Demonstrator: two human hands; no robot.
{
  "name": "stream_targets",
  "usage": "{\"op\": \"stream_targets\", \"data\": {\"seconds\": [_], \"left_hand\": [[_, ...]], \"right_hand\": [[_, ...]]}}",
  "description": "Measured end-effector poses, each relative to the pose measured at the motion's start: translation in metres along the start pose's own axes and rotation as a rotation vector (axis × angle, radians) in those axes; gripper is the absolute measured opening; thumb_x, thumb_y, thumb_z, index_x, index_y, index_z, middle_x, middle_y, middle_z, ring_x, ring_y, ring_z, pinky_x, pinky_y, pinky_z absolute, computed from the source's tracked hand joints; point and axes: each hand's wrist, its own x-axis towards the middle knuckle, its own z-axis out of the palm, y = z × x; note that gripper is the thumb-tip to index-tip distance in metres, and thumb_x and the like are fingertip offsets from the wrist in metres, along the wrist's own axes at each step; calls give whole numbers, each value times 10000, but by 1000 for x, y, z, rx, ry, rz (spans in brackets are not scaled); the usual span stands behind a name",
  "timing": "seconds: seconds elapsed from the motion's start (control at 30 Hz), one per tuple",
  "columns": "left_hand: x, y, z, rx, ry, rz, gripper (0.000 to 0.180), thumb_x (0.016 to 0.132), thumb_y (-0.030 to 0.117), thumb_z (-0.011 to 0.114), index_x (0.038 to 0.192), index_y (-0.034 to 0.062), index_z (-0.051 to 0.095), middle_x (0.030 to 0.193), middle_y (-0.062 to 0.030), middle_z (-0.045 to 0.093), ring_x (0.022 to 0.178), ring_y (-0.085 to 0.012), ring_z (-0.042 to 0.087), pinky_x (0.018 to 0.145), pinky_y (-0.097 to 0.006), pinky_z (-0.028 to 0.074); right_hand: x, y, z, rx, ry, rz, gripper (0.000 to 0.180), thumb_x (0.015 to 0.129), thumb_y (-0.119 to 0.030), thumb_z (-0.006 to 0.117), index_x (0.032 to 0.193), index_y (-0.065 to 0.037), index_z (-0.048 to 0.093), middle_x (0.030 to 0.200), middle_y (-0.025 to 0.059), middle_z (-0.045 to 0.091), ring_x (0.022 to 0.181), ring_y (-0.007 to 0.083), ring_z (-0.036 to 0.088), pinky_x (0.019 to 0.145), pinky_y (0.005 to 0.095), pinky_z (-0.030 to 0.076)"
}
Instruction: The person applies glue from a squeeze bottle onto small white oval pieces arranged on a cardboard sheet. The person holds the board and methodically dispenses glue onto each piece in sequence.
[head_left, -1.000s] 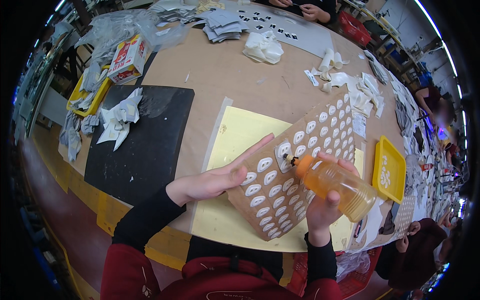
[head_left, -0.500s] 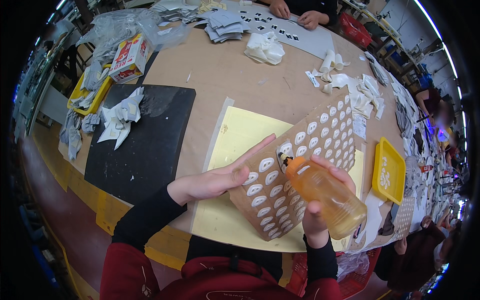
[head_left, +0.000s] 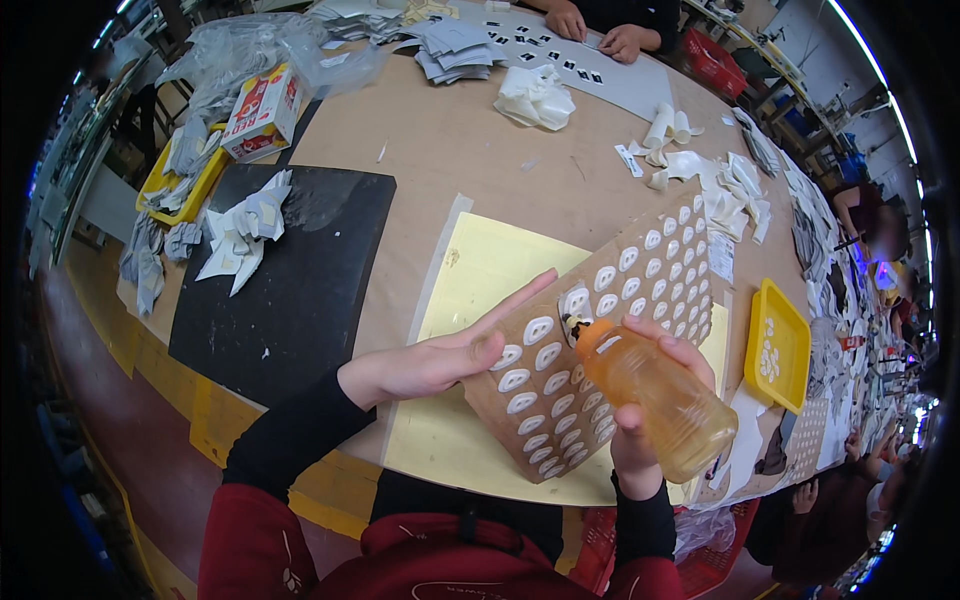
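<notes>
My right hand (head_left: 645,400) grips an amber plastic bottle (head_left: 655,397), tilted with its nozzle touching a brown cardboard sheet (head_left: 610,330). The sheet carries rows of several white oval pieces and lies on a yellow mat (head_left: 490,270). Flat on the sheet's near left corner rests my left hand (head_left: 450,355), fingers stretched out and pressing it down. The nozzle tip sits just right of my left fingertips, over one white oval.
A black mat (head_left: 300,280) with white scraps lies left of the yellow mat. A yellow tray (head_left: 775,345) holding white pieces stands at the right. Another yellow tray (head_left: 175,185) and a red-white box (head_left: 260,110) are far left. Another person's hands (head_left: 595,30) work at the far edge.
The bottle has swung down and left, its nozzle now closer to my left fingertips on the cardboard sheet. My left hand has stayed flat in place.
</notes>
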Motion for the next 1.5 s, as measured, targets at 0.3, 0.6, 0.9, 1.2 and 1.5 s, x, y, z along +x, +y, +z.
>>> {"op": "stream_targets", "data": {"seconds": [0.3,0.6,0.9,1.2,1.5], "left_hand": [[1,0,1,19,5,12,871,853,583,361,1406,92,-100,1472,-103,-35,1355,-217,41,1082,-362,108],[1,0,3,-9,7,-6,890,841,600,368,1406,96,-99,1472,-107,-35,1356,-222,35,1083,-371,107],[2,1,4,1,26,-18,917,826,612,393,1406,101,-101,1471,-109,-29,1355,-221,38,1082,-372,110],[3,3,8,-36,66,-2,910,822,613,410,1414,104,-58,1471,-100,23,1342,-222,115,1074,-366,156],[9,-3,2,-405,188,155,767,862,554,381,1419,124,76,1444,-87,165,1306,-230,236,1062,-372,226]], "right_hand": [[14,5,10,67,137,-26,681,637,-277,791,1157,-47,417,1172,214,501,1084,284,503,868,374,468],[26,6,1,-66,267,10,668,677,-393,754,1132,-35,420,1105,169,549,1022,231,532,852,344,457],[19,5,-2,-31,307,51,665,689,-400,744,1140,-43,409,1095,179,544,1013,241,532,858,345,449],[5,2,4,30,286,54,674,762,-565,573,1134,-25,417,938,172,585,861,226,578,756,331,484],[-77,8,-49,194,638,210,758,752,-671,487,1180,-55,377,928,177,594,819,222,590,665,295,512]]}}
